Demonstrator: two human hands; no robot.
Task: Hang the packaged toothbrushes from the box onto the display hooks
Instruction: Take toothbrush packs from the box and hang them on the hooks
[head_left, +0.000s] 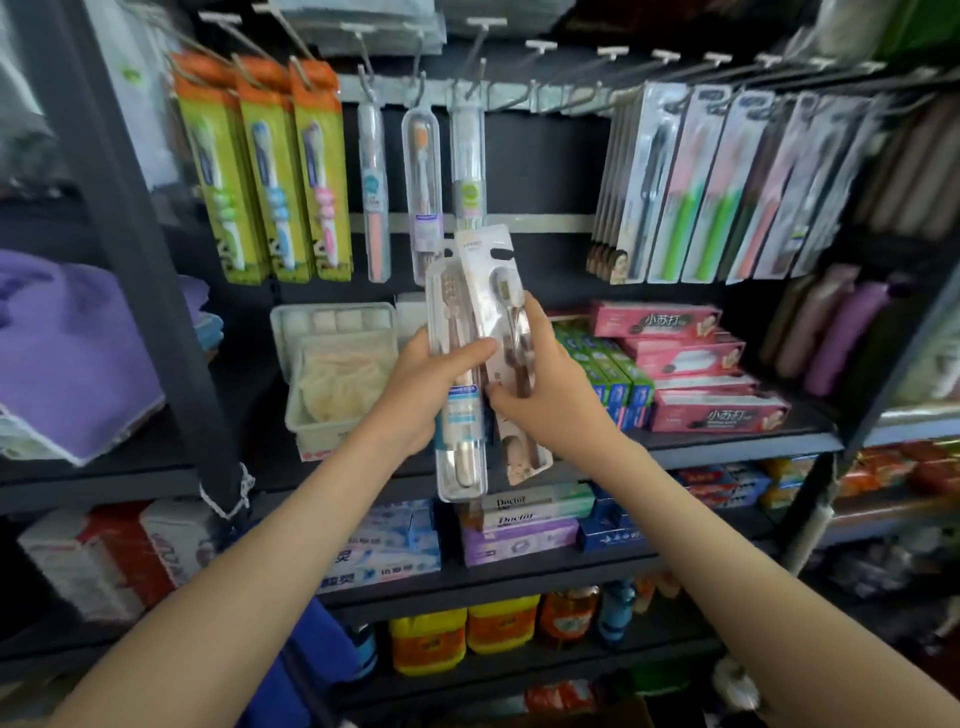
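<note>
My left hand (423, 392) grips a clear toothbrush case (460, 441) with a brown-handled brush inside, held upright in front of the shelves. My right hand (540, 384) grips a white carded toothbrush pack (491, 291) that leans against the case, its hang hole at the top. Above them runs a row of display hooks (550, 57); several in the middle carry nothing, and three hold single clear cases (422, 182). The box is out of view.
Green and orange toothbrush packs (270, 176) hang at the upper left, grey carded ones (717, 182) at the upper right. Pink toothpaste boxes (691, 364) and a white basket (337, 374) sit on the shelf behind my hands. A dark upright post (130, 208) stands to the left.
</note>
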